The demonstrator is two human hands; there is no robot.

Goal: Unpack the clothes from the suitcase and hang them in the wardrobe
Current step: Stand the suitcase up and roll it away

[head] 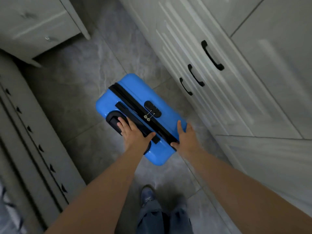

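Note:
A bright blue hard-shell suitcase (133,92) stands upright on the grey tiled floor, zipped shut, with its two zipper pulls at the black lock on top. My left hand (133,132) grips the black top handle of the suitcase. My right hand (185,137) clasps the suitcase's near right corner, fingers over the blue shell and thumb by the black zipper band. The white wardrobe (236,65) rises right of the suitcase, its doors closed and fitted with black bar handles (212,55). No clothes are visible.
A pale nightstand with drawers (38,22) stands at the upper left. A padded bed frame edge (33,132) runs down the left side. My legs and one shoe (147,195) are on the floor just behind the suitcase.

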